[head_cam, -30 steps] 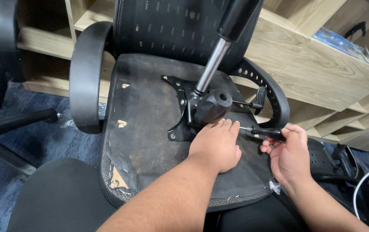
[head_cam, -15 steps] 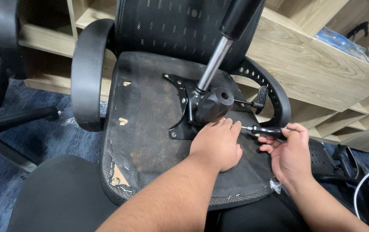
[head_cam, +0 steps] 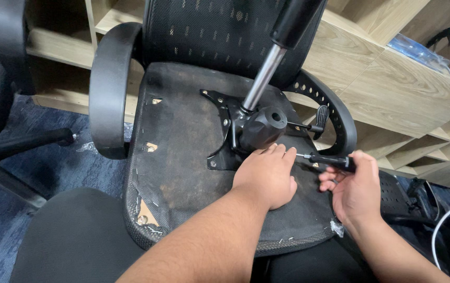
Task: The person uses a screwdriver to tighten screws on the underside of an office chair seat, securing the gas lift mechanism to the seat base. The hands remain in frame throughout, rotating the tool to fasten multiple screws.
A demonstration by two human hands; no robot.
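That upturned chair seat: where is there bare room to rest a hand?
Bare fabric lies between the left armrest and the metal plate. It is crowded around the black mechanism, where the left hand and the screwdriver meet.

An office: blue carpet floor (head_cam: 36,173), pale wooden shelving (head_cam: 392,89), black office chairs (head_cam: 193,120).

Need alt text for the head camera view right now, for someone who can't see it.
A left hand presses flat on an overturned office chair's seat underside while the right hand holds a screwdriver toward the black mechanism plate beneath the gas cylinder. Wooden shelving stands behind.
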